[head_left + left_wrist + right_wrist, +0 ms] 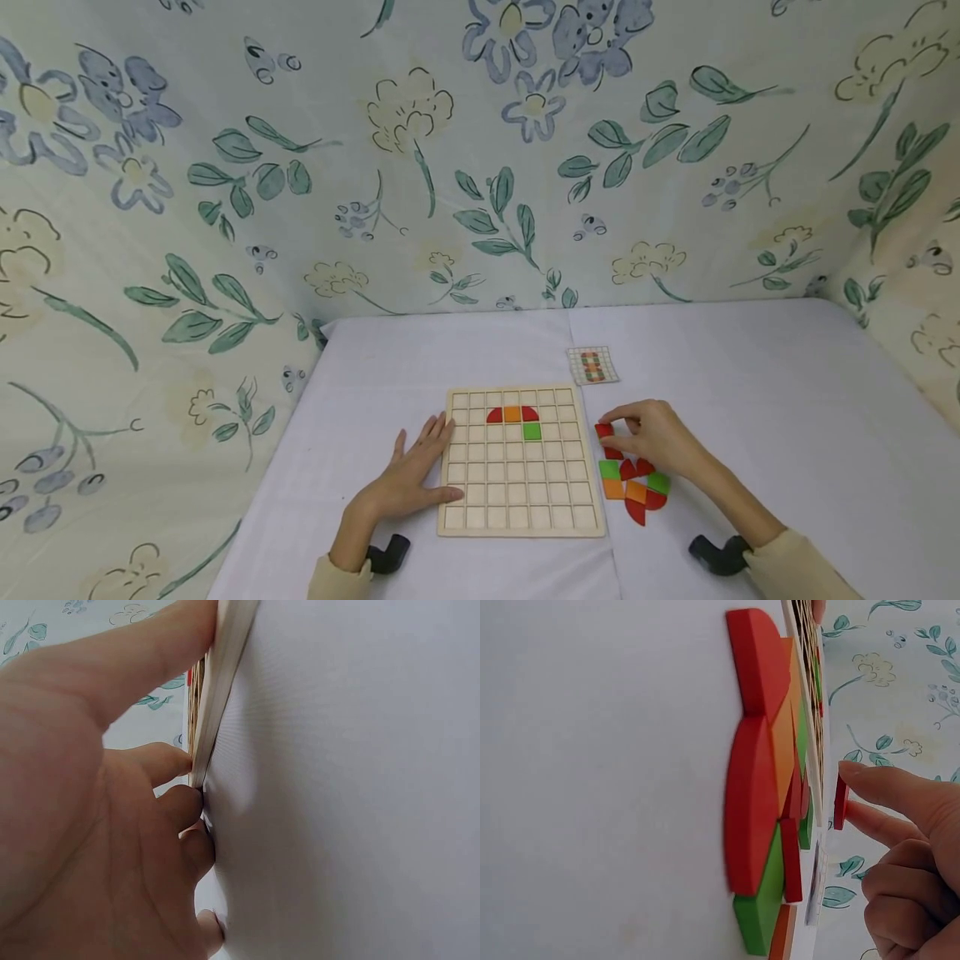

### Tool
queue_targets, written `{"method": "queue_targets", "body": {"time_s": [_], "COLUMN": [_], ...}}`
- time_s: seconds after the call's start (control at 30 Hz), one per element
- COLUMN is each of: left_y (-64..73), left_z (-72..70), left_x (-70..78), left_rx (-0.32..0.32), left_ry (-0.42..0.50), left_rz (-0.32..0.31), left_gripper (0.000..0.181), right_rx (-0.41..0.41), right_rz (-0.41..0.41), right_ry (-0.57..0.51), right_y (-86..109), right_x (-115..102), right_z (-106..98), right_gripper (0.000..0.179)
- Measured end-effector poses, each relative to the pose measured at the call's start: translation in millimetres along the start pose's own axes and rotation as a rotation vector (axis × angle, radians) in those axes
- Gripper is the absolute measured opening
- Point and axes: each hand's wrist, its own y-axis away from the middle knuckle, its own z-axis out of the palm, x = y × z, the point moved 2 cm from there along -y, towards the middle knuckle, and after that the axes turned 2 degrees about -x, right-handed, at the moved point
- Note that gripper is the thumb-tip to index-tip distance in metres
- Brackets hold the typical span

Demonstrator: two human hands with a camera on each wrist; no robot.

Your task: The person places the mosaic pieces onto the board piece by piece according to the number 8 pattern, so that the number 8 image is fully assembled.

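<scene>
A wooden grid board point(517, 500) lies on the white table. In its upper rows sit an orange square tile point(512, 414) between two red rounded tiles point(494, 416), and a green square tile point(532, 432) below. My left hand point(408, 479) rests along the board's left edge, fingers spread and thumb on the frame. Just off the board's right side, my right hand point(660, 433) pinches a red tile point(841, 802) between thumb and forefinger, raised above the table in the right wrist view. Below that hand is a cluster of loose tiles, including an orange square point(613, 490) and a red rounded tile point(636, 512).
A small pattern card point(592, 365) lies beyond the board's upper right corner. Floral fabric point(480, 167) hangs behind the table point(787, 400) and along its sides. A black device sits at each wrist, such as the right wrist device point(718, 556).
</scene>
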Motion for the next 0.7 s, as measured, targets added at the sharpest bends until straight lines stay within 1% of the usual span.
{"method": "queue_targets", "body": {"time_s": [0.17,0.27,0.4,0.6,0.7], "left_y": [-0.3,0.0,0.3,0.0,0.0], "left_z": [0.2,0.9,1.1,0.9,0.9], "left_x": [0.7,0.4,-0.9,-2.4,-2.5], "left_rx": [0.001,-0.001,-0.003,0.001,0.003], "left_ry": [0.005,0.006,0.006,-0.004,-0.011], "left_rz": [-0.007,-0.007,-0.002,0.004,0.007], "left_gripper": [0.107,0.107,0.107,0.108,0.108], "right_rx": [-0.014,-0.043,-0.095,-0.149,-0.167], "right_rz": [-0.036,-0.068,-0.086,-0.138,-0.166], "right_ry": [-0.020,-0.046,-0.078,-0.107,-0.102], "right_y": [-4.2,-7.5,-12.9,-19.1,-22.4], "right_x": [-8.3,-14.8,-25.3,-38.7,-44.9], "right_z": [4.8,9.4,16.7,29.9,36.4], "right_gripper": [0.026,0.026,0.026,0.025,0.024]}}
